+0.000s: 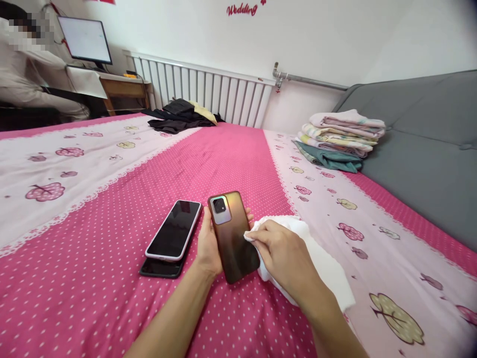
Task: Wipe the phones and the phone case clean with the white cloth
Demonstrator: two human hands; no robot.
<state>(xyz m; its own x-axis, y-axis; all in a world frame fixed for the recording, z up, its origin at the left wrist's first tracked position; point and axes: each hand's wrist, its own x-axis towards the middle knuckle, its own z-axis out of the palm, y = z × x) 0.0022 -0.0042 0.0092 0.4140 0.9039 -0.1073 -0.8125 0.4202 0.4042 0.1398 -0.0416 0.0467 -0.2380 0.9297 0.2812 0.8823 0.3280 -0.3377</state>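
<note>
My left hand (pixel 207 243) grips a bronze phone (pixel 231 238) from underneath, its back and camera facing up, just above the pink dotted bedspread (pixel 112 308). My right hand (pixel 283 253) is closed on a white cloth (pixel 320 263) and presses a corner of it against the phone's right edge. The rest of the cloth trails under my right wrist onto the bed. Left of my left hand lies a phone with a pale pink case (pixel 174 229), screen up, stacked on a black phone (pixel 161 268).
A stack of folded cloths (pixel 341 136) sits at the far right beside a grey padded headboard (pixel 428 144). Dark clothes (pixel 179 117) lie at the bed's far edge before a white radiator (pixel 208 89). A person (pixel 26 79) sits at a desk with a monitor (pixel 85 40), far left.
</note>
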